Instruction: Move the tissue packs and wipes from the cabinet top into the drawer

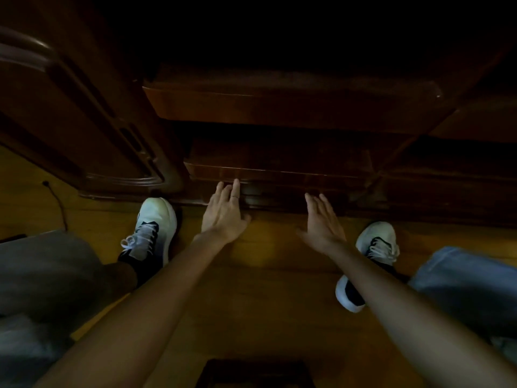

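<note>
I look down at a dark brown wooden cabinet with stacked drawers. The lowest drawer (274, 170) has its front close to the floor. My left hand (225, 211) reaches toward that drawer front, fingers straight and apart, fingertips at its lower edge. My right hand (321, 219) is stretched out beside it, palm turned inward, fingers open, just short of the wood. Neither hand holds anything. An upper drawer front (279, 107) juts out above. No tissue packs or wipes show in this dim view; the cabinet top is out of frame.
My two white-and-black shoes (152, 228) (372, 259) stand on the yellowish wooden floor on either side of my arms. A carved cabinet door (92, 121) stands at the left. A thin cable (57, 203) runs along the floor at far left.
</note>
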Demonstrator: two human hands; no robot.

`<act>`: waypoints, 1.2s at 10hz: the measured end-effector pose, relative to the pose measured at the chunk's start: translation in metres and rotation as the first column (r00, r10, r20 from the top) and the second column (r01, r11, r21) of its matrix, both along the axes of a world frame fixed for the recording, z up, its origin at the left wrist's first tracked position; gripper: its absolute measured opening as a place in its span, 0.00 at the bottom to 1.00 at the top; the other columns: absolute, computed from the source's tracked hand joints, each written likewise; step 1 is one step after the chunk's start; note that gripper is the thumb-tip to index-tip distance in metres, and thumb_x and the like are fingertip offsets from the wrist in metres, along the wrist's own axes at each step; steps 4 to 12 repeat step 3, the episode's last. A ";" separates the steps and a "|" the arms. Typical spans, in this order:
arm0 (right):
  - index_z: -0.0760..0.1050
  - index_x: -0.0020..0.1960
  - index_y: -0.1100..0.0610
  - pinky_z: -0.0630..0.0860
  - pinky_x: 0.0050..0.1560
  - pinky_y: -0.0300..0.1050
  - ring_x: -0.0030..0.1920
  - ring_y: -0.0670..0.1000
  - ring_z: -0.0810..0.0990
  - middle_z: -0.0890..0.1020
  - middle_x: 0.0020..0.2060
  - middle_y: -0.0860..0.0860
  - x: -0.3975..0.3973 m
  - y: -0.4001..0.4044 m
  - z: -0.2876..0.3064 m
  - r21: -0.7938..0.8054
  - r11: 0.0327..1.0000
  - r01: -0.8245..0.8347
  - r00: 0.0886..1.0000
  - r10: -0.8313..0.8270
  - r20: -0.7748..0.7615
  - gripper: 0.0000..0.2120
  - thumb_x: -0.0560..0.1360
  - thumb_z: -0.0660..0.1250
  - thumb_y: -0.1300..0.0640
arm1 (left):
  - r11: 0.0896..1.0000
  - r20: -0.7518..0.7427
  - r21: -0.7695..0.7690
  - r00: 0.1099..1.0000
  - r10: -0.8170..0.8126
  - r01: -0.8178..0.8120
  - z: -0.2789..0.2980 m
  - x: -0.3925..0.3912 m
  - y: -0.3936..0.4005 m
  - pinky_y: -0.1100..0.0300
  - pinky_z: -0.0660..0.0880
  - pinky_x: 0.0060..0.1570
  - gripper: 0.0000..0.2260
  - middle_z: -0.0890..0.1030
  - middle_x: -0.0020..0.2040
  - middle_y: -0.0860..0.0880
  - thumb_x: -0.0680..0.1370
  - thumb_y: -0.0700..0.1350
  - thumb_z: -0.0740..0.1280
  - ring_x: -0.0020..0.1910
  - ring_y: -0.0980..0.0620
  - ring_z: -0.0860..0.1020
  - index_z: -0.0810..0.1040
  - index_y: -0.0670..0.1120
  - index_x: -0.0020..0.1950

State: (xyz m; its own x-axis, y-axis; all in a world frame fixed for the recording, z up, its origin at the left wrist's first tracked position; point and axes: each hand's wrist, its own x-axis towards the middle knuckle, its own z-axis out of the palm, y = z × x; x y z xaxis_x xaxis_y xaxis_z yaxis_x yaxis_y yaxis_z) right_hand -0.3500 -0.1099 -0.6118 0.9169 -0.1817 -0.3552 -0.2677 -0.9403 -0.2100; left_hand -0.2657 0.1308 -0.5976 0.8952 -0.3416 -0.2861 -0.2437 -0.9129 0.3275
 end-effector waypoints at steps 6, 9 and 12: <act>0.78 0.60 0.40 0.81 0.36 0.44 0.35 0.44 0.83 0.83 0.55 0.41 0.002 -0.008 0.082 0.337 0.941 -0.033 0.988 -0.020 0.154 0.09 0.82 0.64 0.46 | 0.968 -0.103 0.070 0.967 -0.232 0.240 0.058 -0.011 0.047 0.49 0.70 0.67 0.28 0.59 0.80 0.51 0.80 0.56 0.64 0.73 0.47 0.68 0.61 0.55 0.78; 0.78 0.60 0.40 0.81 0.36 0.44 0.35 0.44 0.83 0.83 0.55 0.41 0.002 -0.008 0.082 0.337 0.941 -0.033 0.988 -0.020 0.154 0.09 0.82 0.64 0.46 | 0.968 -0.103 0.070 0.967 -0.232 0.240 0.058 -0.011 0.047 0.49 0.70 0.67 0.28 0.59 0.80 0.51 0.80 0.56 0.64 0.73 0.47 0.68 0.61 0.55 0.78; 0.78 0.60 0.40 0.81 0.36 0.44 0.35 0.44 0.83 0.83 0.55 0.41 0.002 -0.008 0.082 0.337 0.941 -0.033 0.988 -0.020 0.154 0.09 0.82 0.64 0.46 | 0.968 -0.103 0.070 0.967 -0.232 0.240 0.058 -0.011 0.047 0.49 0.70 0.67 0.28 0.59 0.80 0.51 0.80 0.56 0.64 0.73 0.47 0.68 0.61 0.55 0.78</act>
